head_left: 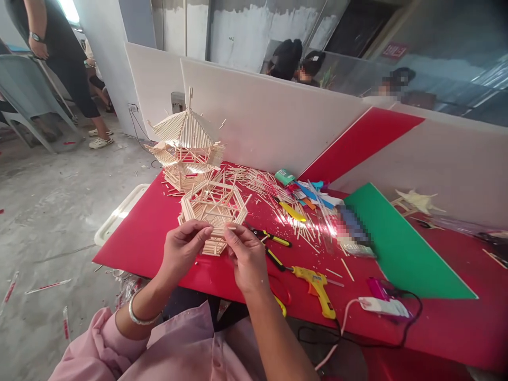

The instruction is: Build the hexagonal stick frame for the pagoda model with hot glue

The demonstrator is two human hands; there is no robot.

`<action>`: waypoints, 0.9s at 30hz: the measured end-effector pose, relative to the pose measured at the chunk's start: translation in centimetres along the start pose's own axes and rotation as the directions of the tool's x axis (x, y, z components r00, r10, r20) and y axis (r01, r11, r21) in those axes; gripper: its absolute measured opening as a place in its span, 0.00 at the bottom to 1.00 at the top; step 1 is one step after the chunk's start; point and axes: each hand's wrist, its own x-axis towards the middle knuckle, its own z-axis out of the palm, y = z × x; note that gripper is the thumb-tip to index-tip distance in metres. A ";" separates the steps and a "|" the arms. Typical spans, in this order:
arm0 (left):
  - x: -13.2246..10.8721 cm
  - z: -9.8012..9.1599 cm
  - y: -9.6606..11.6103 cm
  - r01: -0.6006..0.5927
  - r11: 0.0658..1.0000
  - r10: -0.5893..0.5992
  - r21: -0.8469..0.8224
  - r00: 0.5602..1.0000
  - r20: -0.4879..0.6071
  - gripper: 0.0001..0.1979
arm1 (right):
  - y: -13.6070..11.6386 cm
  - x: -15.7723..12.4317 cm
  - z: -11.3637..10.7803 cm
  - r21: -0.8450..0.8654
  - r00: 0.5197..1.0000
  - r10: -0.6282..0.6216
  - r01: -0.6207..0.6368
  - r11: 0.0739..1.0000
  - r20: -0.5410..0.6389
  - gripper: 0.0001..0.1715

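Close in front of me stands a hexagonal frame [214, 203] built of thin wooden sticks, open at the top. At its near edge my left hand [186, 246] pinches with thumb and forefinger. My right hand [246, 254] pinches the same way just to the right. A thin wooden stick [219, 228] seems to run between the two sets of fingertips, partly hidden by them; whether it touches the frame I cannot tell. Behind the frame rises a stick pagoda model [186, 148] with a pointed roof.
Loose sticks [257, 182] are scattered over the red table [146, 238]. To the right lie a yellow glue gun [315, 283], black-and-yellow pliers [278, 239], a yellow utility knife [292, 211], a power strip [383, 306] with cords and a green board [408, 248]. A white partition [254, 116] stands behind.
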 end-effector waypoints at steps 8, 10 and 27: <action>-3.1 1.8 -1.7 -0.200 0.963 0.178 0.179 0.975 0.130 0.12 | -3.9 1.3 -9.5 -0.651 0.970 -0.239 0.148 0.745 -0.053 0.19; -3.8 3.5 -2.7 -0.220 0.956 0.168 0.192 0.952 0.255 0.11 | -4.9 3.1 -13.7 -0.927 0.955 -0.271 -0.011 0.376 -0.121 0.15; -2.2 11.8 -8.6 -0.047 0.961 -0.082 0.274 0.895 0.438 0.12 | -5.1 12.8 -25.9 -0.965 0.976 -0.063 -0.216 -0.148 -0.209 0.11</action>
